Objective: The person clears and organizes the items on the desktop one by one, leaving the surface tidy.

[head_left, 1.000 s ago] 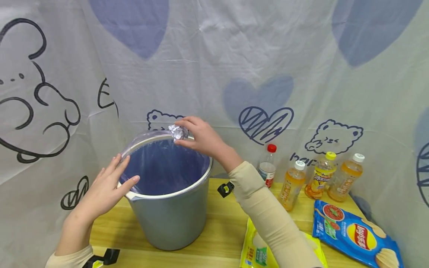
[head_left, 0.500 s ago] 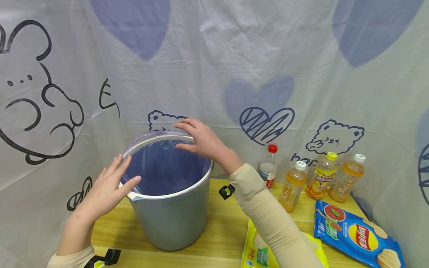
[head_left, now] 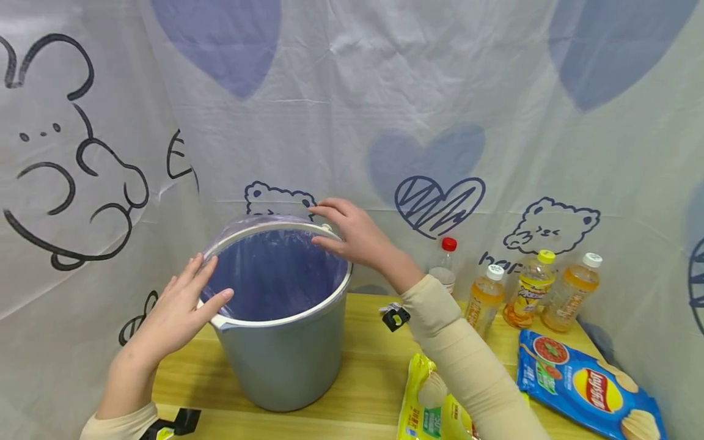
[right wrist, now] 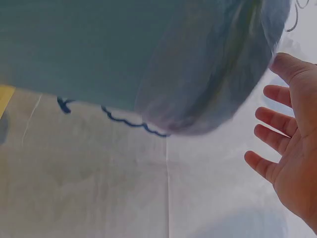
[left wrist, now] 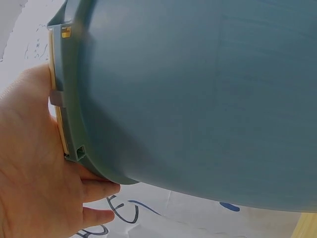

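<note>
A grey-blue trash can (head_left: 280, 366) with a pale rim stands on the table, lined with a thin translucent purple bag (head_left: 275, 269). My left hand (head_left: 176, 308) rests at the left side of the rim, its fingers extended. In the left wrist view that hand (left wrist: 34, 163) lies against the can's rim by the handle. Over the far right of the rim is my right hand (head_left: 360, 235), fingers spread and holding nothing. The right wrist view has this hand (right wrist: 299, 134) beside the bag's overhang (right wrist: 198, 94). No paper ball shows; the can's bottom is hidden.
To the right stand a red-capped bottle (head_left: 444, 269) and orange drink bottles (head_left: 486, 299). A blue chip bag (head_left: 588, 382) and a yellow chip bag (head_left: 418, 403) lie in front, the yellow one partly under my right sleeve. A printed cloth (head_left: 352, 110) hangs behind.
My right hand has let go of a crumpled paper ball over the can; the ball is out of sight. That hand has since shifted right. My left hand has stayed at the rim.
</note>
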Available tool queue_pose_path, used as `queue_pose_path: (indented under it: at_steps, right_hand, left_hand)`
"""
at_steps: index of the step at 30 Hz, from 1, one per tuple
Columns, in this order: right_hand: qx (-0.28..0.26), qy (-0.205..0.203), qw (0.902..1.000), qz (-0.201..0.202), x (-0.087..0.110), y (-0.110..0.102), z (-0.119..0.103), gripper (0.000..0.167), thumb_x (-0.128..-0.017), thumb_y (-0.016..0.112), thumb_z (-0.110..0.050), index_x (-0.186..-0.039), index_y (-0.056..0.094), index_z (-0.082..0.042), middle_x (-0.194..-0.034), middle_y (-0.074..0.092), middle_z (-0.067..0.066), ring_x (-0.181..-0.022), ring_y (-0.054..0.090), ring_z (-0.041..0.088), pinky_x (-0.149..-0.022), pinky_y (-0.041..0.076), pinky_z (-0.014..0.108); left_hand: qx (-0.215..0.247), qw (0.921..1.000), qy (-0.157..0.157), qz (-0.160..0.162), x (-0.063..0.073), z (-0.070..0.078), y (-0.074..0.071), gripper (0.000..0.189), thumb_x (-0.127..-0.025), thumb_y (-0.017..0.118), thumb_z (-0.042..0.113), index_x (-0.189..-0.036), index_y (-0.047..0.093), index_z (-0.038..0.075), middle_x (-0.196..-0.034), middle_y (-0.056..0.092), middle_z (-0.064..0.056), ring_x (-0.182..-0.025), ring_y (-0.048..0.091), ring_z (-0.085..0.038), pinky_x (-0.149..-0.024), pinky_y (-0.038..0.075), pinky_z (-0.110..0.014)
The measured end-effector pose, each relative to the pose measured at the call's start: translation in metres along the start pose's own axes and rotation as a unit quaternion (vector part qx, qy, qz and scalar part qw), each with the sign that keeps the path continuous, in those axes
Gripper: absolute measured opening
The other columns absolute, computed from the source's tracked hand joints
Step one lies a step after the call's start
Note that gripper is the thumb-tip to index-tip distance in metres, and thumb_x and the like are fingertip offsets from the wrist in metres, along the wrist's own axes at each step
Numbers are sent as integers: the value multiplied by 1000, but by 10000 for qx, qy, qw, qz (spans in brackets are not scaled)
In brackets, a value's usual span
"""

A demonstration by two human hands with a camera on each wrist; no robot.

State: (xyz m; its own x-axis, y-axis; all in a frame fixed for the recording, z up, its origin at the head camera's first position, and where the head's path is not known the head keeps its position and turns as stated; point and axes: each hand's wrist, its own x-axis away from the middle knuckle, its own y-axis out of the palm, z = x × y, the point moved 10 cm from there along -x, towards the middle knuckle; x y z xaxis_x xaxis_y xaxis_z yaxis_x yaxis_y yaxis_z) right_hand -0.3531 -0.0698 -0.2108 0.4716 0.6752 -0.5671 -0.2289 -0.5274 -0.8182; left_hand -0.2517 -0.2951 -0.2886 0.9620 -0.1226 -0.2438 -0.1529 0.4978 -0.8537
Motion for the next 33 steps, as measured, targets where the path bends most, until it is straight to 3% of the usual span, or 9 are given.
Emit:
queue_pose_path:
  at_steps: [11, 17, 24, 33]
  right_hand:
    - [-20, -207, 9986, 488, 38, -22, 23, 50, -91, 69, -27, -135, 57, -7, -134, 57, 15, -127, 52, 29, -110, 42, 44]
    - [79, 85, 9989, 451, 60, -27, 38, 51, -91, 69, -28, -136, 56, -8, -135, 56, 15, -129, 51, 31, -110, 42, 48]
    - [41, 454, 9988, 167, 87, -15, 57, 52, -92, 67, -30, -138, 54, -10, -137, 54, 14, -129, 50, 29, -110, 42, 46]
    - [-76, 885, 9959, 179, 126, 14, 80, 50, -91, 69, -28, -135, 57, -7, -135, 57, 16, -125, 53, 34, -107, 43, 52]
  left_hand:
    - [-34, 10000, -33, -39, 0, 0, -1, 78, -100, 45, 50, -156, 15, 5, -162, 0, -27, -150, 1, -46, -118, -2, -66]
    - [-38, 10000, -47, -49, 0, -1, -1, 78, -100, 45, 50, -156, 15, 5, -162, 0, -26, -150, 1, -46, -118, -3, -66]
    - [1, 10000, -48, -70, -1, -1, -2, 78, -100, 45, 49, -156, 15, 5, -162, -1, -26, -150, 1, -46, -118, -4, -65]
    - [14, 10000, -43, -51, -1, 0, -1, 78, -100, 45, 49, -156, 15, 5, -162, -1, -26, -150, 2, -46, -118, -4, -65]
